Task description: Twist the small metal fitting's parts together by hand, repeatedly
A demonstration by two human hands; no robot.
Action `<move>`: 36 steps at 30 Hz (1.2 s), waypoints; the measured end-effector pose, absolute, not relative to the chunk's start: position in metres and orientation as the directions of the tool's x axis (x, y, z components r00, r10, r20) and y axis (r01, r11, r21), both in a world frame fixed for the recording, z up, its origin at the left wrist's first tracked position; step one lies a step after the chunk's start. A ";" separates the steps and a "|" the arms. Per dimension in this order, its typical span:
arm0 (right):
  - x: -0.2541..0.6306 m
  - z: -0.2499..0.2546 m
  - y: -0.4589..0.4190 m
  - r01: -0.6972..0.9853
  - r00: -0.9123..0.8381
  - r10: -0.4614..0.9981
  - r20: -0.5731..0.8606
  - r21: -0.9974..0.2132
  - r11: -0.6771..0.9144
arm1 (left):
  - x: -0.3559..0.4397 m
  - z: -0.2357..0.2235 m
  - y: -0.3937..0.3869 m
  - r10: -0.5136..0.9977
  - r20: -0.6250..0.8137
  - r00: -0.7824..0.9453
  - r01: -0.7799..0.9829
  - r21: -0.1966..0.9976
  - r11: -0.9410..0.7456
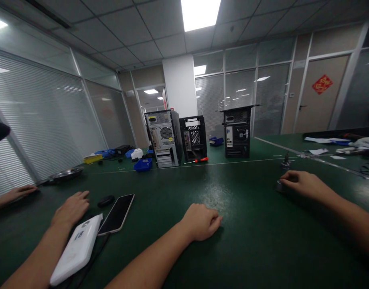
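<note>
My left hand (202,221) rests on the green table (238,208) in front of me, fingers curled into a loose fist with nothing in it. My right hand (303,184) reaches in from the right, its fingers bent over a small dark round object (280,186) on the table. Just beyond it stands a small metal piece (286,162). Another person's hand (71,208) lies flat at the lower left, next to a black phone (116,214), a white power bank (78,249) and a small black oval item (105,200).
Three open computer cases (165,138) (194,137) (237,131) stand at the far side with a red-handled screwdriver (201,159), blue bins (143,164) and a metal dish (65,173). A further hand (17,194) lies at the far left. Papers (319,151) lie on the right.
</note>
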State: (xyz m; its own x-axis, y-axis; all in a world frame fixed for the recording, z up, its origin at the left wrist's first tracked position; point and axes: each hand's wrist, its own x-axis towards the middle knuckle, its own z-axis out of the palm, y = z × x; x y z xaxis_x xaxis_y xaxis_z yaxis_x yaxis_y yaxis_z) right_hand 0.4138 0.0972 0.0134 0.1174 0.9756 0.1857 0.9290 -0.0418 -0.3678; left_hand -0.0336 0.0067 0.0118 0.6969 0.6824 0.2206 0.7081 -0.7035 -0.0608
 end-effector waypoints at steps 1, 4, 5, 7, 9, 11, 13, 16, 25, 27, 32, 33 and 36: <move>0.415 0.011 0.098 0.932 0.122 0.974 0.191 -0.359 -0.046 | -0.034 0.012 0.007 0.683 0.220 0.697 0.709 -0.061 -0.703; 0.415 0.002 0.101 0.941 0.132 0.969 0.207 -0.335 -0.057 | -0.034 0.011 0.006 0.683 0.230 0.693 0.711 -0.064 -0.700; 0.415 -0.001 0.102 0.943 0.129 0.969 0.209 -0.329 -0.054 | -0.034 0.011 0.006 0.683 0.232 0.692 0.712 -0.065 -0.699; 0.413 -0.005 0.103 0.945 0.112 0.972 0.208 -0.326 -0.038 | -0.034 0.011 0.006 0.681 0.236 0.693 0.710 -0.064 -0.701; 0.410 -0.007 0.101 0.946 0.090 0.974 0.209 -0.323 -0.018 | -0.034 0.012 0.006 0.676 0.238 0.697 0.706 -0.062 -0.706; 0.404 -0.008 0.099 0.949 0.058 0.974 0.218 -0.314 0.013 | -0.034 0.012 0.006 0.674 0.241 0.699 0.704 -0.061 -0.708; 0.396 -0.006 0.095 0.952 0.005 0.970 0.243 -0.297 0.070 | -0.034 0.012 0.007 0.675 0.240 0.698 0.705 -0.061 -0.707; 0.377 0.000 0.090 0.947 -0.103 0.948 0.302 -0.262 0.186 | -0.035 0.012 0.006 0.682 0.235 0.693 0.709 -0.051 -0.703; 0.245 0.031 0.038 0.749 -0.564 0.697 0.443 -0.082 0.658 | -0.037 0.012 0.005 0.733 0.338 0.590 0.754 0.095 -0.650; 0.216 0.034 0.019 0.665 -0.660 0.611 0.437 -0.038 0.746 | -0.038 0.012 0.005 0.727 0.365 0.581 0.744 0.124 -0.657; 0.187 0.028 -0.001 0.547 -0.762 0.473 0.442 0.048 0.836 | -0.041 0.012 0.005 0.699 0.387 0.602 0.704 0.157 -0.693; 0.188 0.027 -0.001 0.540 -0.769 0.461 0.444 0.065 0.839 | -0.041 0.012 0.005 0.699 0.388 0.600 0.706 0.153 -0.692; 0.189 0.025 0.001 0.528 -0.785 0.429 0.447 0.119 0.841 | -0.041 0.011 0.006 0.692 0.390 0.607 0.705 0.138 -0.696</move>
State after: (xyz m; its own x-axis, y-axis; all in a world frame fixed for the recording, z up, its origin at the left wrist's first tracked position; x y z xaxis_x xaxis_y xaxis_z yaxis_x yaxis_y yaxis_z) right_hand 0.1894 0.0009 0.0252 -0.7846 0.4295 0.4472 0.5282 0.8407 0.1192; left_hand -0.0406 0.0058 0.0108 0.6075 0.6919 0.3903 0.7045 -0.6962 0.1376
